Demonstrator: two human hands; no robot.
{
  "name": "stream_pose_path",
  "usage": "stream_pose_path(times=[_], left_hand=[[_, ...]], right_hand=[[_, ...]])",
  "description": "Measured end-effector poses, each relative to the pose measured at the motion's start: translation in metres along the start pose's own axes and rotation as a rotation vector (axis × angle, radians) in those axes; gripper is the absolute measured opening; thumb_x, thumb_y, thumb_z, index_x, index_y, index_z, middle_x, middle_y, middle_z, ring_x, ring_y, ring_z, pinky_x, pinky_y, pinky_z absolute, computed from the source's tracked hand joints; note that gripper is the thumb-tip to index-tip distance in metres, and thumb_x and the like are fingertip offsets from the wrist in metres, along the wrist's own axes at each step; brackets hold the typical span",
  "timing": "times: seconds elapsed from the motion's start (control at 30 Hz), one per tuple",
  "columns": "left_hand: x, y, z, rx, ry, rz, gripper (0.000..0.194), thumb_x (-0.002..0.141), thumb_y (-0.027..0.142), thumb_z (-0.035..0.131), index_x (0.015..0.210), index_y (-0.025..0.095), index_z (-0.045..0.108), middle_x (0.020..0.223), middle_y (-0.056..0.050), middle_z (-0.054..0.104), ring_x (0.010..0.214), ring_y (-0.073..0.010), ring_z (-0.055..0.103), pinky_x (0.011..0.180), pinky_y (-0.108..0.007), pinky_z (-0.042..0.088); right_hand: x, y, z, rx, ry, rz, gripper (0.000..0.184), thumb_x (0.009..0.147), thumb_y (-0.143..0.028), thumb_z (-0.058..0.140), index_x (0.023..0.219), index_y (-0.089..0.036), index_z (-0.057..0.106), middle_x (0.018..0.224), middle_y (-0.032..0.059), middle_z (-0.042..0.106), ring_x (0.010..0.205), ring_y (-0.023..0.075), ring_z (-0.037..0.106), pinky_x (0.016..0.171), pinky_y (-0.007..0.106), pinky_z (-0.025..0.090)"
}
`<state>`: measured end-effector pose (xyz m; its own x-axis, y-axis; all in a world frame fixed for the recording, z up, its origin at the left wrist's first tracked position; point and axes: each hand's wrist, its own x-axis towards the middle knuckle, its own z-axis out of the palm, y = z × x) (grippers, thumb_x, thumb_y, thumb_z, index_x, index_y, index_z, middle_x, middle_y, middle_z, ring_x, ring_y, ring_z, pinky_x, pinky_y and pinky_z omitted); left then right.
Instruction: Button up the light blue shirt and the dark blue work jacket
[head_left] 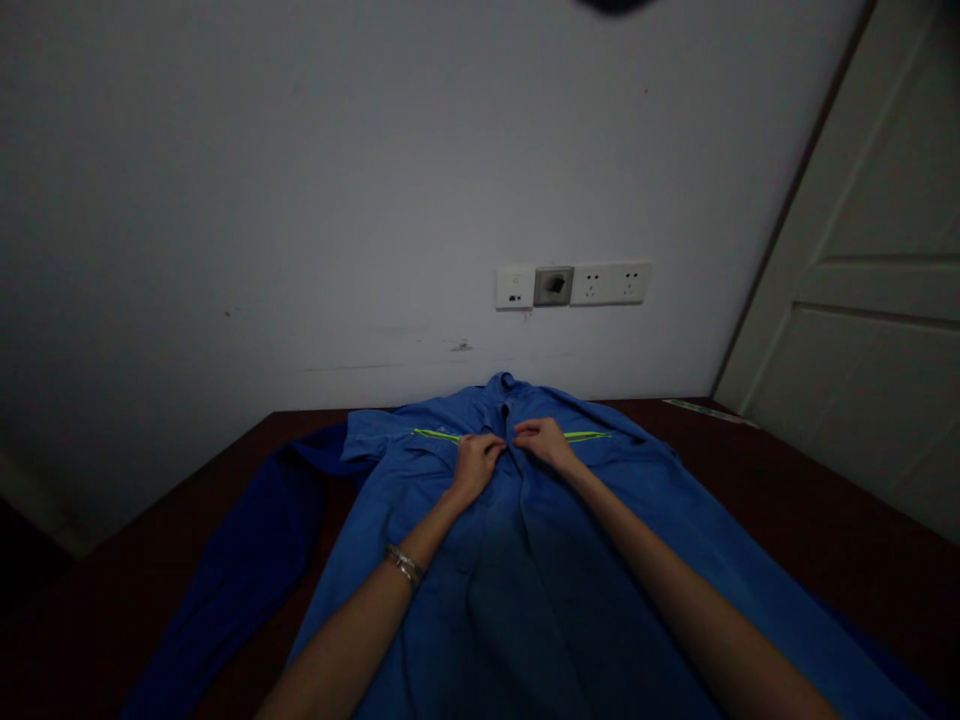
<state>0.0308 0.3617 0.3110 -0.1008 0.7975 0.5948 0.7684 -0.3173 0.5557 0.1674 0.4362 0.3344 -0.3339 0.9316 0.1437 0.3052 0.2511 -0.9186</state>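
Note:
A blue jacket (450,520) with bright yellow-green stripes across the chest lies spread out, front up, its collar (504,385) at the far end. Its darker blue sleeve (262,530) stretches out to the left. My left hand (477,465) pinches the front edge on the left of the center opening, just below the collar. Facing it, my right hand (541,440) pinches the other front edge, fingertips close to those of the left. Whatever small fastener may be between the fingers is hidden. A silvery bracelet (405,566) circles my left wrist.
The jacket rests on a dark reddish-brown surface (720,470) that meets a pale wall (375,200). Sockets and switches (609,284) are set in the wall above the collar. A white paneled door (885,300) stands at the right, with a thin strip (709,411) lying near it.

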Motion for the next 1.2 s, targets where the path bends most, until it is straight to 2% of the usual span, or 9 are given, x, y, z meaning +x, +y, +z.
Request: stream_pose_path(times=[0.2, 0.37, 0.5, 0.67, 0.9, 1.07, 1.2], left_hand=[[0.001, -0.002, 0.0, -0.094, -0.038, -0.065, 0.014, 0.074, 0.014, 0.059, 0.081, 0.018, 0.069, 0.083, -0.002, 0.07, 0.078, -0.0156, 0.064, 0.075, -0.027, 0.046], [0.0, -0.002, -0.004, -0.056, -0.095, -0.106, 0.019, 0.068, 0.01, 0.061, 0.085, 0.017, 0.069, 0.086, -0.003, 0.07, 0.083, -0.0167, 0.063, 0.078, -0.028, 0.047], [-0.001, -0.001, -0.004, -0.09, -0.069, -0.145, 0.018, 0.069, 0.01, 0.061, 0.084, 0.017, 0.068, 0.085, -0.003, 0.07, 0.08, -0.0164, 0.064, 0.077, -0.028, 0.048], [0.0, 0.001, -0.004, -0.089, -0.053, -0.124, 0.017, 0.07, 0.009, 0.06, 0.082, 0.018, 0.069, 0.085, -0.003, 0.07, 0.079, -0.0165, 0.064, 0.077, -0.029, 0.048], [0.002, 0.009, -0.005, -0.059, 0.019, -0.069, 0.015, 0.072, 0.011, 0.06, 0.081, 0.019, 0.07, 0.085, -0.003, 0.07, 0.081, -0.0171, 0.064, 0.08, -0.031, 0.047], [0.002, 0.014, -0.003, -0.091, 0.04, -0.093, 0.016, 0.073, 0.01, 0.06, 0.082, 0.017, 0.069, 0.086, -0.004, 0.07, 0.081, -0.017, 0.064, 0.078, -0.03, 0.048], [0.003, 0.014, 0.0, -0.058, 0.035, -0.056, 0.015, 0.074, 0.011, 0.059, 0.081, 0.018, 0.069, 0.085, -0.004, 0.07, 0.081, -0.0174, 0.064, 0.078, -0.031, 0.047]], right_hand=[[-0.002, -0.001, -0.001, 0.023, -0.024, 0.038, 0.023, 0.055, -0.008, 0.063, 0.077, -0.01, 0.069, 0.057, -0.0001, 0.063, 0.05, 0.0096, 0.054, 0.049, 0.018, 0.041], [-0.003, 0.001, -0.001, 0.05, -0.041, 0.08, 0.023, 0.057, -0.007, 0.061, 0.08, -0.009, 0.067, 0.053, -0.0023, 0.06, 0.042, 0.0066, 0.048, 0.044, 0.017, 0.037], [-0.004, 0.001, -0.001, 0.061, -0.05, 0.088, 0.024, 0.058, -0.008, 0.061, 0.081, -0.01, 0.067, 0.051, -0.0029, 0.059, 0.041, 0.0065, 0.046, 0.042, 0.017, 0.036], [-0.003, -0.003, -0.005, 0.061, -0.055, 0.06, 0.022, 0.056, -0.008, 0.063, 0.078, -0.011, 0.067, 0.056, -0.0017, 0.062, 0.045, 0.0072, 0.049, 0.045, 0.017, 0.038], [-0.004, -0.009, -0.012, -0.029, -0.07, -0.049, 0.02, 0.058, -0.008, 0.064, 0.077, -0.012, 0.068, 0.063, 0.0008, 0.065, 0.055, 0.0102, 0.057, 0.05, 0.017, 0.041], [-0.009, -0.016, -0.016, -0.092, -0.063, -0.066, 0.022, 0.058, -0.007, 0.065, 0.079, -0.011, 0.069, 0.067, 0.0033, 0.067, 0.059, 0.0119, 0.059, 0.053, 0.018, 0.043], [-0.01, -0.019, -0.017, -0.13, -0.056, -0.062, 0.023, 0.058, -0.007, 0.064, 0.08, -0.011, 0.07, 0.068, 0.0036, 0.068, 0.06, 0.0127, 0.06, 0.054, 0.019, 0.044]])
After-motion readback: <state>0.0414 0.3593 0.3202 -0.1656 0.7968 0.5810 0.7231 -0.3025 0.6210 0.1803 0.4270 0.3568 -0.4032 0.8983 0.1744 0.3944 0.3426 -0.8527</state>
